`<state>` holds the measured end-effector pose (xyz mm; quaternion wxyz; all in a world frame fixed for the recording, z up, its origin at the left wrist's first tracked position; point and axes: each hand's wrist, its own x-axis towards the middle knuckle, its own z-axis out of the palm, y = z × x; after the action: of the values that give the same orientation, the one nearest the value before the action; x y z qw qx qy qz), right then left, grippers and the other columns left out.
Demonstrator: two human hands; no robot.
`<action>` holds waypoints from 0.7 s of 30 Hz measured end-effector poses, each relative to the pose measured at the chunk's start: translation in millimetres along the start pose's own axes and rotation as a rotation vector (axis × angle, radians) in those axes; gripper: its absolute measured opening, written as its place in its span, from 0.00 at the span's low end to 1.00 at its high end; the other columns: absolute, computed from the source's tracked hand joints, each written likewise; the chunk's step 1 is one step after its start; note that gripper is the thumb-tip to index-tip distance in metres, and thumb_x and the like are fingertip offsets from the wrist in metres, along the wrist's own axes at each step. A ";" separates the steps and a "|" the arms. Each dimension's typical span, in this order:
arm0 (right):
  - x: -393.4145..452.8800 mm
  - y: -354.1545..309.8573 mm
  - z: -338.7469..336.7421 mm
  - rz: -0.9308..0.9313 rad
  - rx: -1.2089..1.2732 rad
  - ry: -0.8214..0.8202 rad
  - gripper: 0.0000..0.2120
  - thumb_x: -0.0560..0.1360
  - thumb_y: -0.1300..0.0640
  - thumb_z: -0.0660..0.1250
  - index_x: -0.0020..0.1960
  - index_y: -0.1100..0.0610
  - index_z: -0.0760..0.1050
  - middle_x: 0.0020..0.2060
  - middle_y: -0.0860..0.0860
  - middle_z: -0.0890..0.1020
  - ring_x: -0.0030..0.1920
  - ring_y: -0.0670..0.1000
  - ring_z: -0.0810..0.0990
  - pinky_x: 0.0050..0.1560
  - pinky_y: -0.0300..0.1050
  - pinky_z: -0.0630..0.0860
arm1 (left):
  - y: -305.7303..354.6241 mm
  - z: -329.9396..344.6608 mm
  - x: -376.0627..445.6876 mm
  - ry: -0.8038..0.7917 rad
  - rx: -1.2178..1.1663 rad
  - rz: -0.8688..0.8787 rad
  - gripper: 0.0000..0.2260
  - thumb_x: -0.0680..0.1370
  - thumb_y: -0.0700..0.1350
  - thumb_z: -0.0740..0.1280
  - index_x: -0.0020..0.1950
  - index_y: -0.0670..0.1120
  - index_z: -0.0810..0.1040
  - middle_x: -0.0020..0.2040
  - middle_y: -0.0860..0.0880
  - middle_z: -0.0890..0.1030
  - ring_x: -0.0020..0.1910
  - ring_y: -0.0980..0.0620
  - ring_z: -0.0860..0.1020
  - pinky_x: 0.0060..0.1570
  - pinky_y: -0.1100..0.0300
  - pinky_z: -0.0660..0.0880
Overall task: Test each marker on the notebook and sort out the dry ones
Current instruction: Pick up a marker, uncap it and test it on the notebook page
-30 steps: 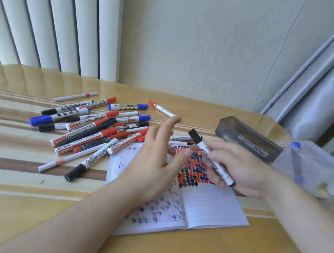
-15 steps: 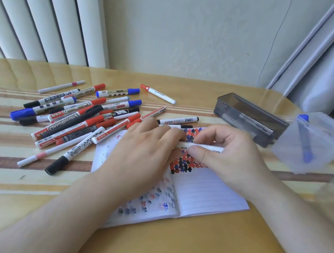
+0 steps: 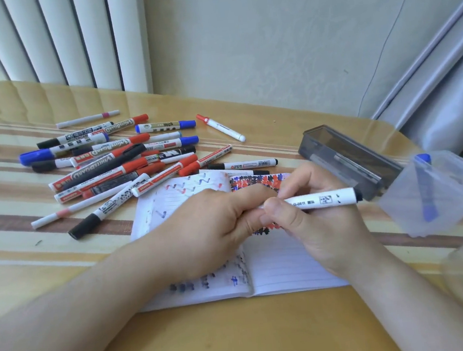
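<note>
An open lined notebook [image 3: 290, 266] lies on the table, its pages scribbled in red, blue and black. Above it both hands hold one white marker [image 3: 326, 199] level, its dark rear end pointing right. My right hand [image 3: 320, 229] grips the barrel between thumb and fingers. My left hand [image 3: 201, 229] is curled round the marker's left end, which is hidden inside the fist, so I cannot tell whether the cap is on. A pile of several red, blue and black markers [image 3: 116, 163] lies to the left behind the notebook.
A dark grey open box [image 3: 344, 158] sits right of the notebook. Beyond it, a clear plastic container [image 3: 453, 205] holds a blue marker [image 3: 425, 187]. A red-capped marker [image 3: 220, 127] and a black-capped one [image 3: 243, 165] lie apart from the pile. The wall is close behind.
The marker was upright in my right hand, with the left hand open beside it. Both hands came down over the notebook; now the left hand grips its end and it lies level.
</note>
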<state>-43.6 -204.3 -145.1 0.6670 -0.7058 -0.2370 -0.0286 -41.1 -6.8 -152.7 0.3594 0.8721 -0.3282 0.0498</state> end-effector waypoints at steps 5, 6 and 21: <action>11.0 -25.1 -21.6 0.037 -0.054 0.011 0.09 0.72 0.57 0.73 0.40 0.51 0.73 0.26 0.53 0.74 0.26 0.52 0.70 0.29 0.41 0.68 | -7.2 3.0 0.0 0.006 -0.011 -0.064 0.19 0.80 0.67 0.58 0.68 0.62 0.65 0.42 0.55 0.78 0.44 0.59 0.76 0.44 0.56 0.73; 14.9 -29.8 -31.4 0.064 -0.013 0.003 0.08 0.70 0.58 0.72 0.40 0.51 0.73 0.28 0.54 0.73 0.27 0.53 0.70 0.29 0.41 0.68 | -9.8 5.1 -1.6 0.014 0.043 -0.072 0.22 0.78 0.69 0.60 0.69 0.63 0.64 0.46 0.56 0.77 0.49 0.60 0.74 0.48 0.58 0.72; -7.6 19.4 -32.3 0.242 -0.349 0.030 0.06 0.68 0.58 0.73 0.37 0.55 0.75 0.27 0.57 0.75 0.29 0.53 0.69 0.30 0.47 0.64 | -11.9 14.2 0.1 -0.131 0.384 -0.187 0.29 0.68 0.76 0.63 0.67 0.70 0.70 0.49 0.55 0.64 0.56 0.51 0.68 0.58 0.57 0.67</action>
<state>-34.2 -237.4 -162.3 0.5364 -0.8336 -0.1320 0.0008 -35.8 -9.9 -170.2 0.1675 0.9526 -0.2532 0.0212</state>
